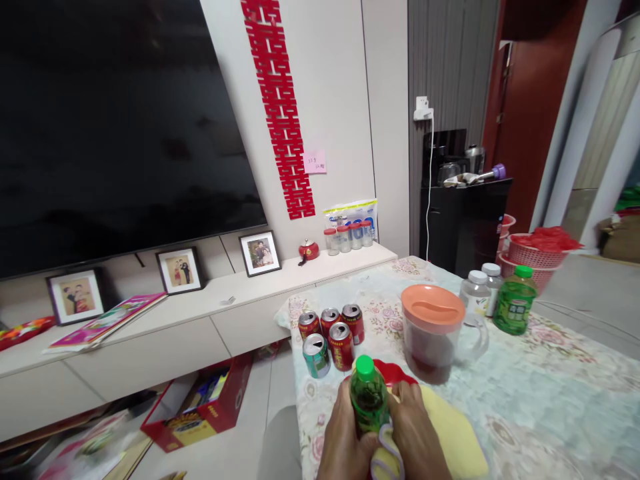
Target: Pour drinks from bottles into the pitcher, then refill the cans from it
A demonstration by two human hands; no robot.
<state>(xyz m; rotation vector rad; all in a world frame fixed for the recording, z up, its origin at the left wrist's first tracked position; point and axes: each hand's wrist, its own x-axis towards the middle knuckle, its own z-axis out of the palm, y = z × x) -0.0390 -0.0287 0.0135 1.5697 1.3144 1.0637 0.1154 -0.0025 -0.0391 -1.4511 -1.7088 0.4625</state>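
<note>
A green bottle with a bright green cap (pixel 367 393) stands upright between my two hands at the table's near edge. My left hand (pixel 343 437) is wrapped round its left side. On the right side, my right hand (pixel 413 427) is closed on a yellow cloth with a purple edge (pixel 450 433), pressed against the bottle. Behind the bottle shows part of a red dish (pixel 393 372). Red cans (pixel 342 347) and a teal can (pixel 316 355) stand just beyond, to the left.
A jug with an orange lid (pixel 433 333) stands right of the cans. Farther right are white-capped bottles (pixel 475 297) and a larger green bottle (pixel 515 303). A red box (pixel 200 407) lies on the floor at left, below a white cabinet (pixel 245 293).
</note>
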